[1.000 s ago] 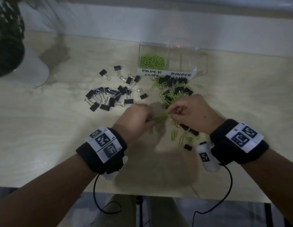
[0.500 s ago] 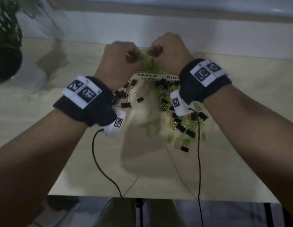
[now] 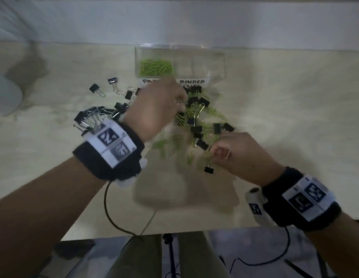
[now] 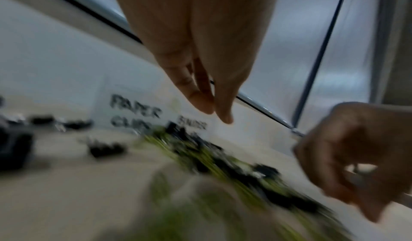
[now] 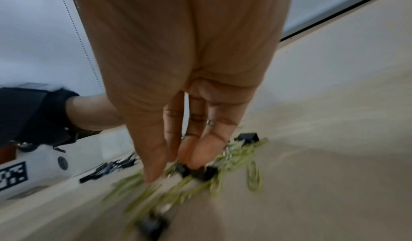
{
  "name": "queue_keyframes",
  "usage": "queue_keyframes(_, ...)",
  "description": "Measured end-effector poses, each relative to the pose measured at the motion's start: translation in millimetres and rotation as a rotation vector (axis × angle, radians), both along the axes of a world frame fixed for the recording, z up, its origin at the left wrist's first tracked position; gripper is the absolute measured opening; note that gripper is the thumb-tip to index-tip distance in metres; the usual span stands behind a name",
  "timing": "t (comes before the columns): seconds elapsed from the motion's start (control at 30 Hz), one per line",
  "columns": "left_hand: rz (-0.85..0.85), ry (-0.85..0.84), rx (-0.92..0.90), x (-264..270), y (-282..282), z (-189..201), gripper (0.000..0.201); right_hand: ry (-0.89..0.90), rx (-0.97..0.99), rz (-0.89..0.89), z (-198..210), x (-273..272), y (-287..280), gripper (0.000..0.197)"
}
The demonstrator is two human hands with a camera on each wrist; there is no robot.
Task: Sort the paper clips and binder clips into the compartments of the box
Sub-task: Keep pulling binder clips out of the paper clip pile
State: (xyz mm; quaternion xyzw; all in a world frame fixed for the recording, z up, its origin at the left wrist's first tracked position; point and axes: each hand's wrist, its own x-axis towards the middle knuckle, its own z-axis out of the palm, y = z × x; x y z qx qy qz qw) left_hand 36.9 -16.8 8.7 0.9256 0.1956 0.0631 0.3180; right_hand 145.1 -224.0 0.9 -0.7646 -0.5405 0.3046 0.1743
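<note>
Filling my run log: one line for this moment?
left hand: empty, over mixed pile | right hand: fingertips in it | box: paper clips only

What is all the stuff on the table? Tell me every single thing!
Box: one, clear, at the far edge of the table, with labels on its front.
Paper clips in box: a heap, green, in the left compartment.
Right compartment: looks empty, labelled BINDER.
Mixed pile: many green paper clips and black binder clips, in front of the box.
Binder clips: many, black with silver handles, spread left of the pile.
Table: one, pale wood.
Pot: one, white, at the far left, only partly in view.
Wrist bands: two, black with white tags.
Hands: left hand raised near the box, fingertips together; right hand at the pile's near edge, fingers curled.
</note>
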Motion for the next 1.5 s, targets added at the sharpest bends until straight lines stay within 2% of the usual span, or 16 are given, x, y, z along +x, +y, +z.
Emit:
queue_keyframes(0.07, -0.236, 0.106, -0.059, -7.1, -36.3, -10.7, 0.022, -0.019, -0.007, 0.037, -9.9, -12.8, -12.4, 0.009)
queue_keyframes(0.13, -0.349, 0.145, -0.046, -8.6, -59.0, -25.3, 0.029, -0.043, -0.028, 0.050, -19.1, -25.0, -21.2, 0.012)
queue_keyframes(0.23, -0.363, 0.179, 0.039, -4.6, -68.4, -38.1, 0.037, -0.044, -0.031, 0.040, -26.7, -34.3, -26.0, 0.013)
queue_keyframes(0.4, -0.366, 0.172, 0.082, 2.9, -65.3, -38.6, 0.018, -0.025, 0.024, 0.063, -28.9, -33.4, -27.3, 0.007)
queue_keyframes(0.47, -0.375, 0.169, 0.094, 1.6, -65.4, -39.1, 0.017, -0.028, 0.046, 0.102, -24.5, -31.5, -28.6, 0.004)
queue_keyframes(0.53, -0.350, 0.129, 0.065, -1.6, -63.6, -38.2, 0.019, -0.014, 0.080, 0.082, -18.5, -27.2, -31.1, 0.007)
queue_keyframes(0.63, -0.262, -0.023, -0.066, -7.8, -57.2, -31.9, 0.019, 0.027, 0.163, -0.034, -9.9, -15.3, -34.8, 0.010)
queue_keyframes(0.7, -0.125, -0.068, -0.152, -15.0, -48.5, -28.7, 0.018, 0.046, 0.226, -0.121, -5.9, -3.8, -35.7, 0.015)
queue_keyframes(0.8, 0.086, -0.093, -0.168, -28.8, -28.9, -24.2, 0.020, -0.009, 0.273, -0.263, -2.1, 22.1, -34.8, 0.020)
queue_keyframes(0.93, 0.275, -0.060, -0.053, -51.6, 11.3, -31.6, 0.023, -0.147, 0.247, -0.393, -7.9, 60.6, -32.1, 0.022)
queue_keyframes(1.03, 0.266, 0.100, 0.177, -63.3, 33.8, -40.6, 0.023, -0.183, 0.183, -0.396, -19.8, 75.9, -26.2, 0.025)
queue_keyframes(1.1, 0.258, 0.134, 0.294, -59.6, 31.6, -35.7, 0.026, -0.215, 0.135, -0.347, -23.8, 76.0, -21.5, 0.028)
queue_keyframes(1.2, 0.084, 0.002, 0.286, -37.4, 4.8, -21.2, 0.032, -0.204, 0.116, -0.263, -19.9, 68.7, -13.3, 0.034)
queue_keyframes(1.27, -0.119, 0.030, 0.194, -19.7, -17.8, -22.3, 0.038, -0.156, 0.068, -0.172, -15.5, 62.9, -8.1, 0.039)
queue_keyframes(1.37, -0.404, 0.118, 0.181, -0.3, -39.9, -34.9, 0.057, -0.173, -0.002, -0.052, -17.2, 57.5, -3.6, 0.042)
queue_keyframes(1.5, -0.479, 0.139, 0.165, 10.2, -38.8, -44.0, 0.052, -0.156, 0.013, -0.023, -25.8, 57.7, -2.0, 0.036)
